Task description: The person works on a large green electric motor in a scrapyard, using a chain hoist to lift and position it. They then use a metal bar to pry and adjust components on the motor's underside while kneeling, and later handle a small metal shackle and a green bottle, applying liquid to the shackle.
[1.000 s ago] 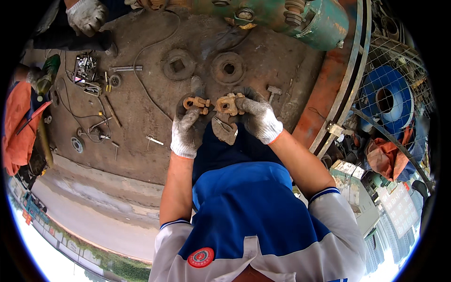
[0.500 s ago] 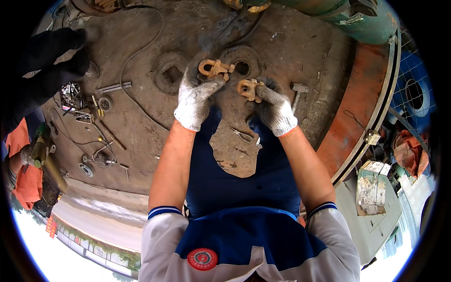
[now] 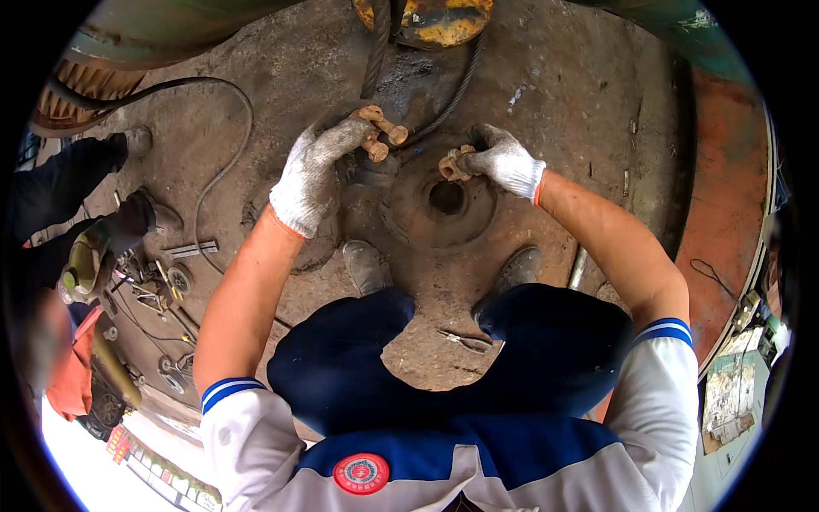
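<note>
My left hand (image 3: 316,166), in a dirty white work glove, is closed on a rusty U-shaped wire rope clip (image 3: 373,115); its two knobbed ends point to the right. My right hand (image 3: 503,160), gloved too, grips a second rusty wire rope clip (image 3: 452,165), partly hidden by the fingers. The hands are apart, above a round plate with a dark hole (image 3: 446,197). Just beyond them a steel wire rope (image 3: 461,90) runs along the ground beside a worn yellow metal block (image 3: 448,19).
Pliers (image 3: 465,340) lie on the dirt floor between my feet. A hammer's handle (image 3: 578,267) shows by my right knee. At left are a black cable (image 3: 249,119), scattered tools (image 3: 153,294) and another person's legs (image 3: 128,222). An orange steel beam (image 3: 725,188) borders the right.
Both hands have moved forward and farther apart, carrying the clips toward the wire rope. The left clip's knobbed ends now face more toward me. The view has shifted forward.
</note>
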{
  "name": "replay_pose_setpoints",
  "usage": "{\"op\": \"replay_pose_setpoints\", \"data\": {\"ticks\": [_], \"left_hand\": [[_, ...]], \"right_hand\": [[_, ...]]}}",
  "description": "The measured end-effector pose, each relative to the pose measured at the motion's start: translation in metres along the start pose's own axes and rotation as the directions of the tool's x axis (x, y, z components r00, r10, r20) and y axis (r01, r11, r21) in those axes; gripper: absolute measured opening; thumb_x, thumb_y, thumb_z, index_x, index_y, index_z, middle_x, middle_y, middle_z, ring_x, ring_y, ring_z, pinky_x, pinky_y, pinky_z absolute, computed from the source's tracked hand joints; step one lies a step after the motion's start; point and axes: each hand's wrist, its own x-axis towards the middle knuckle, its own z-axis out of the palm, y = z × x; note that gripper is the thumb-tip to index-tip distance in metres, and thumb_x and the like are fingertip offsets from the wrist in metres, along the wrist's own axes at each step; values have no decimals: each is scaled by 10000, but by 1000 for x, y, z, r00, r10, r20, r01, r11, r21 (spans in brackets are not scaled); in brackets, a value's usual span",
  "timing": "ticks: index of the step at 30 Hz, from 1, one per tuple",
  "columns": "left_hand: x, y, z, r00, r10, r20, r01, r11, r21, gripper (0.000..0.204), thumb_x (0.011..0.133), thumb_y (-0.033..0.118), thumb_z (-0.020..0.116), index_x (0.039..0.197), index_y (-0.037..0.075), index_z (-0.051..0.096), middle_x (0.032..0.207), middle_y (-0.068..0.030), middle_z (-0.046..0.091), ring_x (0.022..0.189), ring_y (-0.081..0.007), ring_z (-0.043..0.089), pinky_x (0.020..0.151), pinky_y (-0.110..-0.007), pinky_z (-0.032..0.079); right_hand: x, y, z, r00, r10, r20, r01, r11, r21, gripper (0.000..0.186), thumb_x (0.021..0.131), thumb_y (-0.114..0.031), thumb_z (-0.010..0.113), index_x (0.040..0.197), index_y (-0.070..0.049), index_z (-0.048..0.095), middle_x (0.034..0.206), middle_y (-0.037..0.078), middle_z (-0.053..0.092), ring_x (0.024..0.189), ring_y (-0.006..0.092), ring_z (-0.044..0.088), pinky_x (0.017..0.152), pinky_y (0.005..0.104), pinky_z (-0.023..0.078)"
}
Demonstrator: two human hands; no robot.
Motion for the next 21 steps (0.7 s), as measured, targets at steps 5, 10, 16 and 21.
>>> {"op": "replay_pose_setpoints", "data": {"ticks": [5, 10, 16, 21], "left_hand": [[28, -33, -9, 995, 62, 73, -68, 994, 84, 641, 878, 220, 762, 1398, -67, 521, 1163, -135, 706, 1050, -225, 687, 972, -369, 539], [27, -55, 12, 997, 39, 70, -50, 984, 170, 697, 828, 159, 800, 1435, -32, 514, 1264, -157, 659, 1101, -252, 675, 1015, -390, 536], [21, -60, 61, 995, 91, 31, -95, 979, 179, 656, 838, 64, 788, 1444, -6, 545, 1285, -148, 670, 1088, -223, 699, 918, -338, 599], [5, -38, 117, 933, 326, 154, -360, 824, 437, 628, 835, -42, 795, 1416, -19, 559, 1292, -147, 666, 1115, -211, 676, 937, -354, 593]], "right_hand": [[18, 46, -64, 980, -121, -160, 139, 984, 109, 389, 947, -109, 721, 1293, 28, 608, 1179, 121, 690, 1067, 200, 671, 869, 358, 620], [-4, 135, -104, 980, -30, -199, 44, 997, 67, 434, 950, -226, 719, 1295, 26, 646, 1152, 141, 724, 1066, 207, 689, 910, 360, 563], [-28, 96, -105, 912, -95, -398, 52, 992, -119, 472, 993, -314, 640, 1336, 10, 661, 1248, 185, 719, 1084, 263, 696, 983, 361, 537], [-91, -23, -60, 943, -332, -16, 307, 855, 418, 460, 1061, -344, 610, 1367, 0, 620, 1221, 136, 694, 1039, 199, 677, 911, 338, 574]]}}
